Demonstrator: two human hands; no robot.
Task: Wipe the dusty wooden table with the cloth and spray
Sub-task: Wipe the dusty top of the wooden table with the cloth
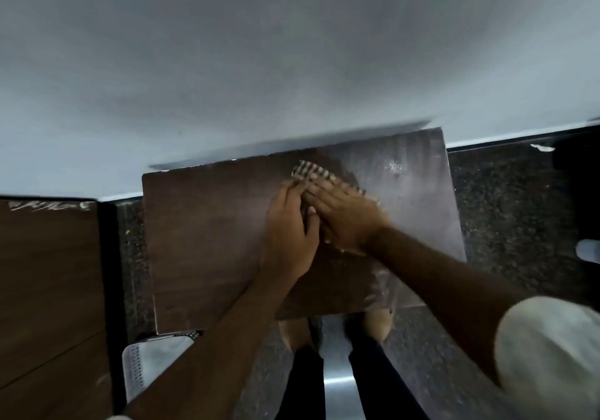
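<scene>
Checked cloth [319, 174] pinned flat under left hand [290, 224] and right hand [344, 216].
Neither grip closed, palms pressing; push toward dusty right side of bench [201, 241].

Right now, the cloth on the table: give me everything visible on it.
The cloth is checked, light and dark, and looks like woven fabric. Most of it is hidden: the left hand and right hand both press flat on it, so only its far edge and a strip by the right fingers show. It lies flat on the wooden table, toward the far right part of the top, next to a pale dusty patch. Blur hides finer detail.
</scene>
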